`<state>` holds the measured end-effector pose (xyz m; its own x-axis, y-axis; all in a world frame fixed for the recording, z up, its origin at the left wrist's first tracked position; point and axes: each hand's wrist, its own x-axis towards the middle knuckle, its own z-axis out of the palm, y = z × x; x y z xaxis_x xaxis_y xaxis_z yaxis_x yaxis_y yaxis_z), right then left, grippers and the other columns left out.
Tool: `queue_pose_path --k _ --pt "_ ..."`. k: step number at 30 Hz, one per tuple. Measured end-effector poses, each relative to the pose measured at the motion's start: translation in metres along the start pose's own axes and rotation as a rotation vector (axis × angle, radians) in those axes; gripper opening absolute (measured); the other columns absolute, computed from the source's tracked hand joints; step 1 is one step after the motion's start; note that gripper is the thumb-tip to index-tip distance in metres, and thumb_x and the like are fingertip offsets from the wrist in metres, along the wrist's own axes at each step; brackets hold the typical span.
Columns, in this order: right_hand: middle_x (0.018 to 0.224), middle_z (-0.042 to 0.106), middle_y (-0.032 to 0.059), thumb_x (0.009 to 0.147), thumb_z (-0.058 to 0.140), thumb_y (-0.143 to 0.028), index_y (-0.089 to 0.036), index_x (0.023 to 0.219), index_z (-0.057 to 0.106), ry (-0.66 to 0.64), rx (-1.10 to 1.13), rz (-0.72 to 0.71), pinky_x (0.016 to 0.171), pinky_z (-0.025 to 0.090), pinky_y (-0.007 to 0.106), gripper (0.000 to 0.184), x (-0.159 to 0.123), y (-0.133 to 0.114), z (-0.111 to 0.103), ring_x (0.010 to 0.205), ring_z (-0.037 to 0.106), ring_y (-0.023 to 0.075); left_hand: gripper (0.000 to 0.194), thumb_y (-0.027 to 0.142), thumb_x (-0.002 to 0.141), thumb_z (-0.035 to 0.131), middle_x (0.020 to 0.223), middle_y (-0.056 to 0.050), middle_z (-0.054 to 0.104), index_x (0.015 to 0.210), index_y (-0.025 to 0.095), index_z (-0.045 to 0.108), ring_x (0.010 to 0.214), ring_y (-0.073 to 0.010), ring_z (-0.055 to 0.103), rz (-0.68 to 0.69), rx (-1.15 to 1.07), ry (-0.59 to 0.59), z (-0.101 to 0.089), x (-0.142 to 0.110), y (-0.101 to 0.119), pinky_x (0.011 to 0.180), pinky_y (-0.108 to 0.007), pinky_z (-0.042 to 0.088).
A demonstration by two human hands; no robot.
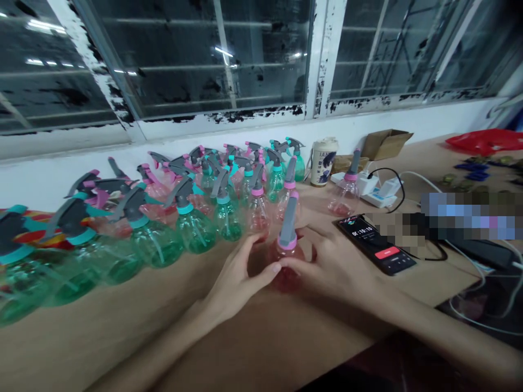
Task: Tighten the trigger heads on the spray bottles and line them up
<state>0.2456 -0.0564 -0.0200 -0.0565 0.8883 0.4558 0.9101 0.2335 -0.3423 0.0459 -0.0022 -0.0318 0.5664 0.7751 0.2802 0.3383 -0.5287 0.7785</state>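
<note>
A pink spray bottle (287, 279) with a grey trigger head and pink collar stands upright at the table's middle. My left hand (241, 272) curves around it from the left, its thumb at the front of the bottle and its fingertips partly hidden behind. From the other side my right hand (330, 261) closes round the bottle, thumb across the front. Just beyond are two more pink spray bottles (258, 209). Green spray bottles (196, 231) with turquoise collars line up to the left.
Several pink and green bottles crowd toward the window wall. Right of my hands lie a phone (376, 245) showing a timer and a power strip (373, 193) with cables. Another pink bottle (344, 196), a patterned cup (324, 162) and a cardboard box (386, 144) stand behind.
</note>
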Motion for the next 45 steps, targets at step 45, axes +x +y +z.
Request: queue_pose_path --k 45 --pt "0.141 0.049 0.0108 0.092 0.046 -0.048 -0.017 0.135 0.048 -0.263 0.21 -0.392 0.11 0.035 0.047 0.054 0.021 0.032 0.116 0.134 0.039 0.0246 0.007 0.022 0.083 0.051 0.071 0.0 0.059 0.077 0.023 0.054 0.063 -0.0151 0.058 0.14 0.048 0.245 -0.04 0.006 0.002 0.06 -0.029 0.049"
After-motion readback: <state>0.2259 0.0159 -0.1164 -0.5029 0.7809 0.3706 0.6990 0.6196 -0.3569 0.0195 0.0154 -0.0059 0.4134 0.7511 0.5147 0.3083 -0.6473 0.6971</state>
